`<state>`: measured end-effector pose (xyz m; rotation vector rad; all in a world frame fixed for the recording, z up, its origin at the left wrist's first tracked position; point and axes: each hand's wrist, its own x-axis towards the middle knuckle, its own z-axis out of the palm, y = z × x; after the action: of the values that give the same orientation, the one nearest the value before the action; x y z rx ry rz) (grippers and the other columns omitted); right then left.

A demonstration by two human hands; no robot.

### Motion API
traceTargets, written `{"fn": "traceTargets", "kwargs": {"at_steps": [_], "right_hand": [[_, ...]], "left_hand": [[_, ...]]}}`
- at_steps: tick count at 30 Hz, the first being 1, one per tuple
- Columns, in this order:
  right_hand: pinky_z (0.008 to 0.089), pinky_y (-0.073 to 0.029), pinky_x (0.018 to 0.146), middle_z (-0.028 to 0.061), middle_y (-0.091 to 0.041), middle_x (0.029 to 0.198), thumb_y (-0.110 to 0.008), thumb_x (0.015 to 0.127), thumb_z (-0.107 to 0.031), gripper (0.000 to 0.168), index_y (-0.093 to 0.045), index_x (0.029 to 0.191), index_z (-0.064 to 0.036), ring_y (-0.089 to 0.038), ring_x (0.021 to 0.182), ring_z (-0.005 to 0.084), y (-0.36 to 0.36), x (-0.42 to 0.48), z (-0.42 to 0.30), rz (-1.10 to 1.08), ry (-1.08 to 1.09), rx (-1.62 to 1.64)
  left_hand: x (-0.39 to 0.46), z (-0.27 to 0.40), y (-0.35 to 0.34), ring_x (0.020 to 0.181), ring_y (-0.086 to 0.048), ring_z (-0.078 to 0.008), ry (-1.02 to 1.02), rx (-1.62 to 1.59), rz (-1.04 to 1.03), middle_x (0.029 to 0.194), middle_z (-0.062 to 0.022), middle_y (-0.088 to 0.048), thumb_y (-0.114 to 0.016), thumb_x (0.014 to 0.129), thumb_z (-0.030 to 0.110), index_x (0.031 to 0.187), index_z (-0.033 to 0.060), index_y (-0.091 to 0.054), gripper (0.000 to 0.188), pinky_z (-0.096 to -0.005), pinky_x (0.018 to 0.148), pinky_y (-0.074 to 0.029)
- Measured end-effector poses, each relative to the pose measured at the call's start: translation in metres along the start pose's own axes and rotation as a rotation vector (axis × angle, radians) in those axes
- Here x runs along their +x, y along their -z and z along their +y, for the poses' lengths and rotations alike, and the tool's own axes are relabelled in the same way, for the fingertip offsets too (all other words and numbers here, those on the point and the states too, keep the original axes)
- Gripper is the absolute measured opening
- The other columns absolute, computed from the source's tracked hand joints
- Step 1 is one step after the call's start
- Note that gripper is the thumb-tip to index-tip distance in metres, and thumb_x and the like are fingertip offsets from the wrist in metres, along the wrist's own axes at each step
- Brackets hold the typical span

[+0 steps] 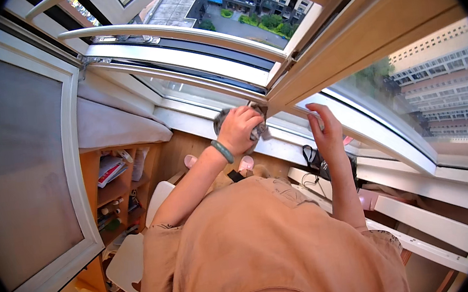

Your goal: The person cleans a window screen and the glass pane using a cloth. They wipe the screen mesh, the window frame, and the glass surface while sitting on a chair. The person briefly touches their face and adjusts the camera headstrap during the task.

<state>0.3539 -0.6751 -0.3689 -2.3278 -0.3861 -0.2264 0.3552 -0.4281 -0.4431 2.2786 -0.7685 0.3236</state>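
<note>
My left hand point(240, 130), with a green bangle point(222, 151) at its wrist, grips a crumpled grey cloth point(259, 131) in front of me, near the foot of the window post point(281, 86). Part of the cloth bulges out on the far side of the fingers; the palm is hidden. To the right, my right hand point(325, 129) is raised beside the lower window frame, its thumb and fingers apart and nothing between them. The white sill point(196, 122) runs behind and below the left hand.
An opened window with curved bars point(177, 31) lies ahead, buildings far below. A frosted-glass sash point(30, 165) stands at the left above a wooden shelf unit point(113, 190) with papers and bottles. A white chair point(128, 262), a black bag point(325, 170) and white slats point(428, 219) are near my body.
</note>
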Motion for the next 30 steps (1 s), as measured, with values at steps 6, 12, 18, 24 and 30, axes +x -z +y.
{"fn": "traceTargets", "kwargs": {"at_steps": [6,12,18,24,30], "right_hand": [[0.0419,-0.043,0.086,0.0119,-0.060,0.108,-0.067,0.076,-0.009,0.027,-0.060,0.101,-0.006,-0.055,0.103,0.0318,-0.026,0.018,0.038,0.076,0.217,-0.358],[0.0421,-0.042,0.084,0.0131,-0.058,0.105,-0.069,0.073,-0.020,0.031,-0.060,0.099,-0.004,-0.055,0.101,0.0317,-0.042,0.021,0.038,0.148,0.286,-0.508],[0.0421,-0.042,0.083,0.0130,-0.057,0.107,-0.068,0.074,-0.020,0.031,-0.060,0.099,-0.005,-0.055,0.099,0.0321,-0.043,0.020,0.041,0.144,0.294,-0.558],[0.0420,-0.041,0.082,0.0132,-0.057,0.105,-0.067,0.075,-0.021,0.031,-0.060,0.101,-0.005,-0.054,0.097,0.0322,-0.041,0.024,0.036,0.147,0.293,-0.556],[0.0439,-0.040,0.082,0.0134,-0.057,0.103,-0.066,0.075,-0.021,0.033,-0.059,0.103,-0.005,-0.053,0.097,0.0330,-0.044,0.021,0.040,0.133,0.274,-0.570]], "left_hand": [[0.065,-0.001,0.037,0.097,-0.056,-0.0325,0.194,-0.044,0.550,0.100,-0.0146,-0.060,-0.075,0.063,0.005,0.099,0.0036,-0.059,0.040,-0.0392,0.088,-0.046],[0.096,-0.043,0.010,0.105,-0.053,-0.0350,0.194,-0.054,0.072,0.103,-0.0172,-0.061,-0.071,0.070,0.015,0.104,0.0037,-0.058,0.039,-0.0427,0.096,-0.039],[0.068,-0.034,0.025,0.109,-0.054,-0.0274,-0.036,-0.013,0.032,0.102,-0.0090,-0.062,-0.071,0.065,0.012,0.102,0.0086,-0.059,0.039,-0.0427,0.098,-0.036],[0.000,-0.014,0.015,0.100,-0.054,-0.0294,0.007,0.047,0.184,0.099,-0.0083,-0.059,-0.070,0.061,0.004,0.097,0.0069,-0.060,0.038,-0.0410,0.092,-0.039],[0.076,-0.005,0.051,0.108,-0.048,-0.0307,0.182,0.162,0.378,0.109,-0.0089,-0.053,-0.068,0.059,0.001,0.104,0.0093,-0.057,0.047,-0.0418,0.090,-0.039]]}}
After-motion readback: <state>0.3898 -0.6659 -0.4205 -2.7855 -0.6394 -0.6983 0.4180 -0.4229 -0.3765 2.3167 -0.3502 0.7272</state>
